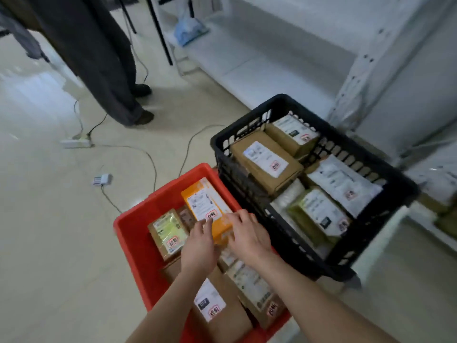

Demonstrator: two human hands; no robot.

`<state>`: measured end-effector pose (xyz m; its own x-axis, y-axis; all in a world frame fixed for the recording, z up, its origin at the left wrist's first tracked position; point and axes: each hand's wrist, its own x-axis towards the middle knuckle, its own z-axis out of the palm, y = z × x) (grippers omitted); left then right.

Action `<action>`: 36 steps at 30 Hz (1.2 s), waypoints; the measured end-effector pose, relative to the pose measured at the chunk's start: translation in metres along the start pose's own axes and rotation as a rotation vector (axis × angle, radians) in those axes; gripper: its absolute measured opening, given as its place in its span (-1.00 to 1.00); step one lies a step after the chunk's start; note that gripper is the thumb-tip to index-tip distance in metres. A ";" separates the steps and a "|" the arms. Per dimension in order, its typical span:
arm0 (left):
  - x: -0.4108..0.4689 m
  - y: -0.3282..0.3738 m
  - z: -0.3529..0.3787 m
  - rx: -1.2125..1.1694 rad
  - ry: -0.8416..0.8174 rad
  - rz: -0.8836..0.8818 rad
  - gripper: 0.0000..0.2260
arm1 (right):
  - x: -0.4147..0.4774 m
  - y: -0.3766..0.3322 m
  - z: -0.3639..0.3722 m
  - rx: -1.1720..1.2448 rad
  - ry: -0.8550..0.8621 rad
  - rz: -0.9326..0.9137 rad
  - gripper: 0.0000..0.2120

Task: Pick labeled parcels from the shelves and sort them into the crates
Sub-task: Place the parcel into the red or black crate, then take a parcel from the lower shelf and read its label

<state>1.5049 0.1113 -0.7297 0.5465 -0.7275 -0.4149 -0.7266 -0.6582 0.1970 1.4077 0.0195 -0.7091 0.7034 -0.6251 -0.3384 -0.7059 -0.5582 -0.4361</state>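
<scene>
While both hands are down in the nearer crate, the floor at far left carries a white power strip [75,143] with cables trailing from it. A second person [99,65] in dark trousers stands just behind it. A small white adapter [103,179] lies on the tiles nearer the crates.

The red crate [131,231] sits on the floor, holding several labelled parcels. A box with a green label [169,233] lies flat along its left side. A larger brown box [217,308] lies at its near end.

The left hand [199,246] has its fingers extended and laid flat on the near end of the orange parcel [207,206], not wrapped round it. That parcel lies label up inside the red crate, toward its far right corner, resting on other parcels. The right hand [247,233] is likewise spread, fingers straight, touching the parcel's near right edge.

The black crate [280,99] stands just beside the red one, to its right. It is well filled: a brown carton [265,162] and a white mailer [343,181] lie among the others, all label up.

White shelving [366,70] runs behind and to the right of the black crate. A blue bag [189,30] rests on its lowest board at the far end.
</scene>
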 end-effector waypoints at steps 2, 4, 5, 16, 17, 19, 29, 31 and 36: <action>-0.010 0.039 -0.010 0.050 0.043 0.091 -0.39 | -0.026 0.022 -0.026 0.012 0.041 0.040 -0.53; -0.024 0.081 -0.020 0.080 0.096 0.195 -0.43 | -0.057 0.050 -0.051 0.039 0.101 0.100 -0.52; -0.031 0.102 -0.023 0.097 0.115 0.247 -0.45 | -0.074 0.066 -0.063 0.053 0.139 0.134 -0.53; -0.169 0.368 0.031 0.363 -0.048 0.729 -0.41 | -0.315 0.273 -0.127 0.114 0.290 0.564 -0.49; -0.188 0.394 0.043 0.381 -0.055 0.772 -0.43 | -0.342 0.294 -0.130 0.109 0.293 0.610 -0.50; -0.227 0.445 0.066 0.429 -0.063 0.863 -0.43 | -0.398 0.333 -0.134 0.126 0.301 0.703 -0.53; -0.373 0.633 0.176 0.546 -0.221 1.112 -0.43 | -0.602 0.484 -0.124 0.233 0.425 1.048 -0.53; -0.385 0.664 0.194 0.557 -0.228 1.150 -0.39 | -0.623 0.511 -0.123 0.235 0.445 1.085 -0.53; -0.397 0.738 0.243 0.563 -0.235 1.237 -0.42 | -0.658 0.587 -0.120 0.261 0.485 1.156 -0.51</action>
<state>0.6501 -0.0384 -0.6357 -0.6144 -0.6889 -0.3846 -0.7825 0.5946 0.1850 0.5205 0.0373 -0.6423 -0.4466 -0.8373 -0.3153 -0.8071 0.5291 -0.2619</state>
